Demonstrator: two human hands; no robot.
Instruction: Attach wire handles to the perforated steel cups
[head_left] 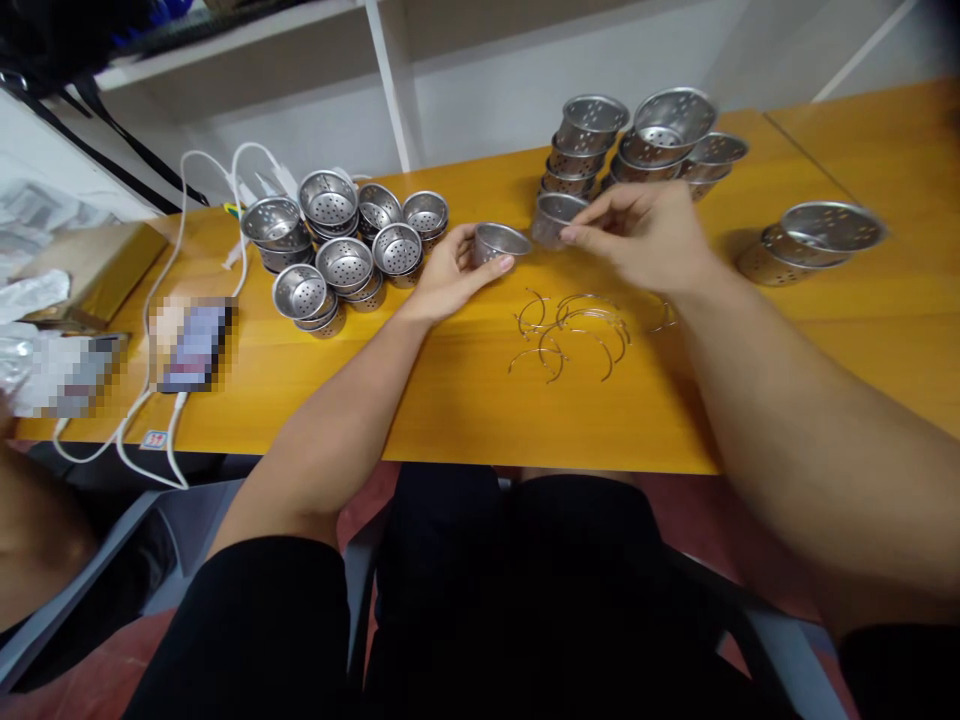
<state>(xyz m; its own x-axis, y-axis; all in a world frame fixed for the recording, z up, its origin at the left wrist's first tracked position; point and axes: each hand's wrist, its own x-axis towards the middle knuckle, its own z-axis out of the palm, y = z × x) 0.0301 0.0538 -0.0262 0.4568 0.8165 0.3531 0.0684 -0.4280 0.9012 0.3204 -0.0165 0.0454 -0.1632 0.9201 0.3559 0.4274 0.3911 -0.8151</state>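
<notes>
My left hand (454, 275) is closed around a small metal strainer cup (501, 243), its thumb along the near side. My right hand (637, 230) pinches the right edge of another strainer cup (553, 218), which is slightly blurred and stands apart from the first. Below the hands, several thin curved wire handles (574, 330) lie in a loose tangle on the table. A few more wire pieces (664, 318) are partly hidden by my right forearm.
Stacks of perforated cups (345, 265) stand to the left. More stacks (585, 135) rise behind my right hand, and a tilted pair (810, 240) is at far right. White cables, a phone (196, 345) and a cardboard box (97, 275) occupy the left end. Another person's arm (41, 510) is at the left edge.
</notes>
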